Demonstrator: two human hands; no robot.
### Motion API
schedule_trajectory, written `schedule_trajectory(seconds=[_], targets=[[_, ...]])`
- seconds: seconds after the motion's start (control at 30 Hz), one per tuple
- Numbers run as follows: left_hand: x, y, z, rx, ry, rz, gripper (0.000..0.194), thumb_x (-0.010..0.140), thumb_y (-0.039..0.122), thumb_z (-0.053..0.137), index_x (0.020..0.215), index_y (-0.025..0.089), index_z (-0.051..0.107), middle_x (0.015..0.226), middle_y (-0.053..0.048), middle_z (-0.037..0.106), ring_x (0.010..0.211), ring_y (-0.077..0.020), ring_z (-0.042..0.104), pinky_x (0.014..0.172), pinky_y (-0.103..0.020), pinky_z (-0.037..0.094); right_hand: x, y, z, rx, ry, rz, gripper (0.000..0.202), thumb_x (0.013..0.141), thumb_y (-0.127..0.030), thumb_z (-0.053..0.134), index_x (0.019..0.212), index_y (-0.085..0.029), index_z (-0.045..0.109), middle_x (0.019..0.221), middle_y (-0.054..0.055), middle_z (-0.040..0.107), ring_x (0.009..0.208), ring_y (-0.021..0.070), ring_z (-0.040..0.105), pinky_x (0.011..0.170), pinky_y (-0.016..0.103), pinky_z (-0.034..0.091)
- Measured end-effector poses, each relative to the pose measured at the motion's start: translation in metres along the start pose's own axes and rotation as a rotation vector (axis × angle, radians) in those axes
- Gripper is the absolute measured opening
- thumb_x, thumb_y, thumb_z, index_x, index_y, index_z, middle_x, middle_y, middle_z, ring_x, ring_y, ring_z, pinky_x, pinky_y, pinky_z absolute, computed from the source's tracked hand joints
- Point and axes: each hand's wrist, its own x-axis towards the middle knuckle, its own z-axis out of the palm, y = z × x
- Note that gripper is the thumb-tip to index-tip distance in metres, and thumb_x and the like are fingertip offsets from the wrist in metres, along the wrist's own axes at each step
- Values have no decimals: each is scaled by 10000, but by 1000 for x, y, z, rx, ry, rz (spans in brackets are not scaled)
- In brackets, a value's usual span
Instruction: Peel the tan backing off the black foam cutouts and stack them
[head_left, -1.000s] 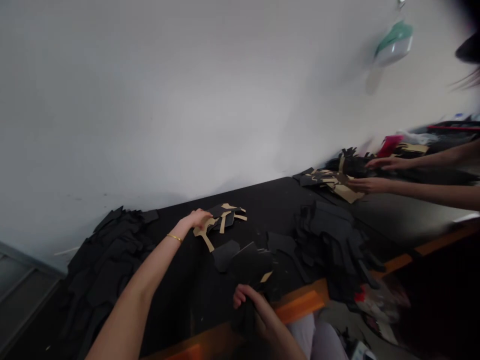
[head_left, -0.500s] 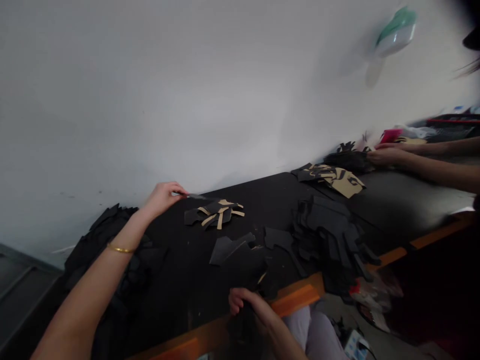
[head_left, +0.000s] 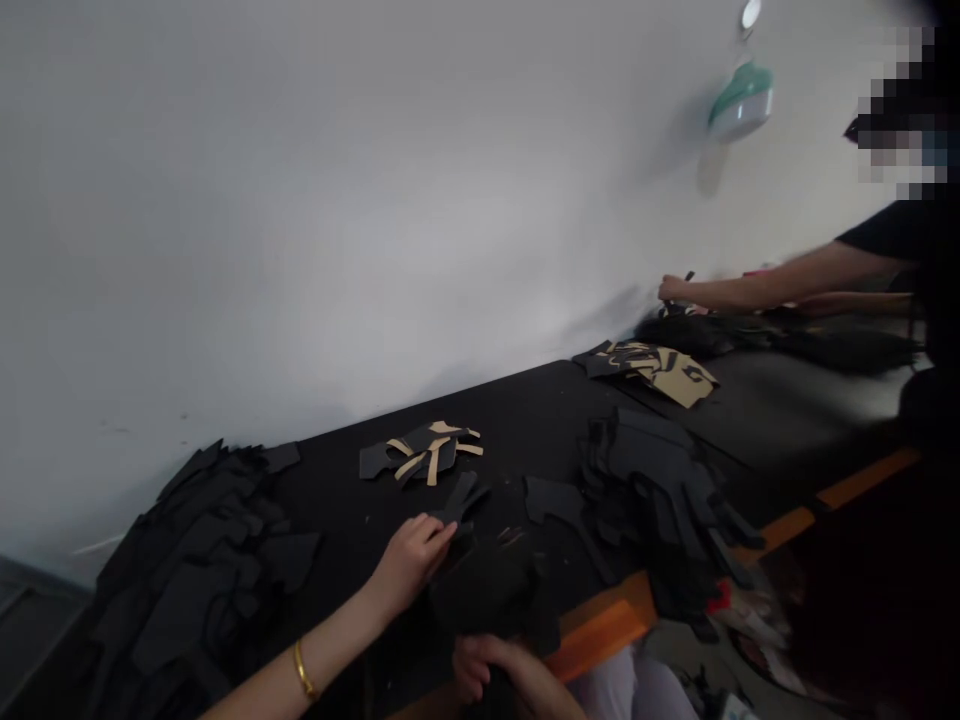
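Observation:
My left hand (head_left: 416,550), with a gold bangle at the wrist, is closed on a flat black cut-out piece (head_left: 463,497) just above the table. My right hand (head_left: 499,665) is wrapped round dark flat cut-out pieces (head_left: 487,585) near the front edge; how many it holds is unclear. Beyond my left hand lies a small pile of black and tan cut-outs (head_left: 433,462). A single black cut-out (head_left: 559,497) lies to the right, beside a larger overlapping black heap (head_left: 652,455).
A big heap of black pieces (head_left: 217,560) covers the table's left end. Tan-backed pieces (head_left: 679,378) lie farther right. The black table (head_left: 517,400) meets a white wall and has an orange front edge (head_left: 607,625). A co-worker's arm (head_left: 765,285) reaches over at right.
My left hand has come from the far small pile toward my right hand. The dark pieces in my right hand now stand higher in view. The co-worker's hand has shifted left, and the view has turned.

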Motion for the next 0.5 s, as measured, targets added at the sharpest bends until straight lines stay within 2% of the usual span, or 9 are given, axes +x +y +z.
schedule_trajectory(seconds=[0.07, 0.17, 0.27, 0.33, 0.4, 0.5], targets=[[4, 0, -5, 65, -34, -35, 330, 916, 194, 375, 1164, 211, 593, 911, -76, 626, 826, -186, 551, 743, -325, 451, 1, 2, -2, 8, -1, -2, 319, 781, -372, 544, 564, -164, 435, 565, -7, 447, 598, 104, 439, 671, 264, 309], [3, 4, 3, 65, -211, -156, 312, 905, 240, 401, 1134, 235, 612, 947, -79, 621, 861, -202, 560, 741, -334, 446, 1, 2, -3, 16, -19, 12, 326, 790, -388, 539, 579, -162, 436, 576, -3, 450, 616, 108, 452, 681, 264, 313], [-3, 10, 15, 63, -317, -344, 360, 816, 288, 540, 1174, 284, 583, 1199, -100, 556, 1066, -275, 522, 826, -396, 433, 1, -2, 0, 12, -53, 18, 344, 786, -417, 540, 581, -164, 430, 574, -5, 439, 604, 106, 442, 659, 261, 303], [-6, 11, 17, 33, -339, -444, 423, 778, 295, 566, 1201, 287, 550, 1353, -105, 453, 1233, -321, 409, 908, -443, 399, -1, -5, 2, -16, -53, 21, 348, 779, -425, 542, 580, -166, 421, 582, -8, 437, 589, 96, 412, 641, 254, 289], [-6, 6, 14, -57, -366, -423, 392, 766, 292, 559, 1157, 274, 553, 1390, -90, 431, 1319, -308, 320, 1005, -474, 324, -2, -8, 4, -48, -43, 40, 354, 779, -440, 538, 589, -167, 418, 602, -7, 440, 584, 89, 388, 639, 252, 282], [-3, -12, 6, -171, -404, -237, 333, 698, 204, 571, 1025, 268, 572, 1360, -40, 493, 1372, -280, 241, 1094, -550, 111, -2, -12, 7, -91, -34, 42, 363, 780, -453, 538, 592, -167, 415, 615, -6, 439, 599, 90, 384, 659, 255, 284]])
